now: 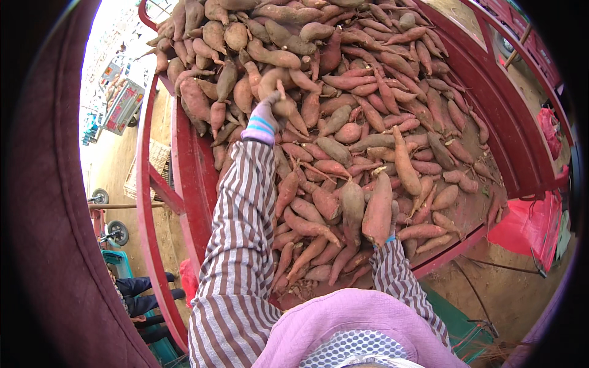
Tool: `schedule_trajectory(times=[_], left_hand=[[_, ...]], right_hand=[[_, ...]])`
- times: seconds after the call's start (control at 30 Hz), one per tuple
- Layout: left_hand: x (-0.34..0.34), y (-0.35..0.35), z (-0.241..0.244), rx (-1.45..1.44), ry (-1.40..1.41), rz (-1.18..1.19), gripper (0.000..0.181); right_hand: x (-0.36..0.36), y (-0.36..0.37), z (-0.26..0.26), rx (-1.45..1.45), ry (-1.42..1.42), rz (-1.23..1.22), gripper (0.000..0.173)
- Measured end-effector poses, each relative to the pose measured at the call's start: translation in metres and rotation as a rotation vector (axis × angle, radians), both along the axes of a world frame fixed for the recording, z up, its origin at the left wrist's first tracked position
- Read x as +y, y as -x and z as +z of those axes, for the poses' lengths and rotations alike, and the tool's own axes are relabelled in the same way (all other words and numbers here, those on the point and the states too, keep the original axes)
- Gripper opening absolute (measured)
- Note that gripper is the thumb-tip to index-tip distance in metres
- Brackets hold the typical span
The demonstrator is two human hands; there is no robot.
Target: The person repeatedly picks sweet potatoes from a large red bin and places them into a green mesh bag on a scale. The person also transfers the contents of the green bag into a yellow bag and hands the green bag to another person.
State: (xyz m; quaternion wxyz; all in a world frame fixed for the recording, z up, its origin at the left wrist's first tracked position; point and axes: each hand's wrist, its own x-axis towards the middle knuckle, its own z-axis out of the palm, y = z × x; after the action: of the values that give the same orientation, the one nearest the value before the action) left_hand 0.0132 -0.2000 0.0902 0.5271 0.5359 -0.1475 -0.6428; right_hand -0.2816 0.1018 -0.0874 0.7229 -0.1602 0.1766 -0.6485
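A deep heap of reddish and tan sweet potatoes (331,152) lies before me in a red metal truck bed (204,156). My left hand (266,116), in a pale purple glove with blue stripes and a darker grip, reaches into the upper left of the heap. It grips a tan sweet potato (291,112); some of its fingers are hidden. Low in the heap, my right hand (394,218) holds a large reddish sweet potato (379,209) upright. That potato covers most of the hand, leaving grey fingertips and a blue cuff edge visible. Beside it stands a brownish sweet potato (353,207).
Red side rails (146,198) border the bed on the left, and a ribbed panel (501,119) on the right. Outside are a plastic crate (149,165), a loaded vehicle (122,96), a person's dark-trousered legs (142,294) and red plastic sheeting (529,225).
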Motion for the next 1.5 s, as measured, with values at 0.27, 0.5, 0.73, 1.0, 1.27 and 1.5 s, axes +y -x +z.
schedule_trajectory(times=[0.27,0.5,0.73,1.0,1.27,1.5], left_hand=[[0.219,-0.008,-0.002,0.499,0.269,-0.198,0.025],[0.390,0.076,0.031,1.056,0.210,-0.289,0.043],[0.503,0.171,0.049,0.949,0.106,-0.449,0.043],[0.550,0.234,0.091,-0.007,0.311,-0.784,0.050],[0.570,0.246,0.088,-0.807,0.750,-0.852,0.055],[0.586,0.277,0.089,-1.032,1.160,-0.879,0.059]], right_hand=[[0.089,0.054,0.146,0.417,-0.398,-0.011,0.086],[0.325,0.184,0.177,-0.294,-0.339,-0.178,0.078],[0.591,0.279,0.244,0.163,-0.538,-0.687,0.090],[0.681,0.340,0.142,0.074,-0.763,-0.504,0.088],[0.477,0.268,0.195,0.782,-0.647,-0.605,0.064],[0.347,0.124,0.255,-0.111,-0.292,-0.115,0.052]])
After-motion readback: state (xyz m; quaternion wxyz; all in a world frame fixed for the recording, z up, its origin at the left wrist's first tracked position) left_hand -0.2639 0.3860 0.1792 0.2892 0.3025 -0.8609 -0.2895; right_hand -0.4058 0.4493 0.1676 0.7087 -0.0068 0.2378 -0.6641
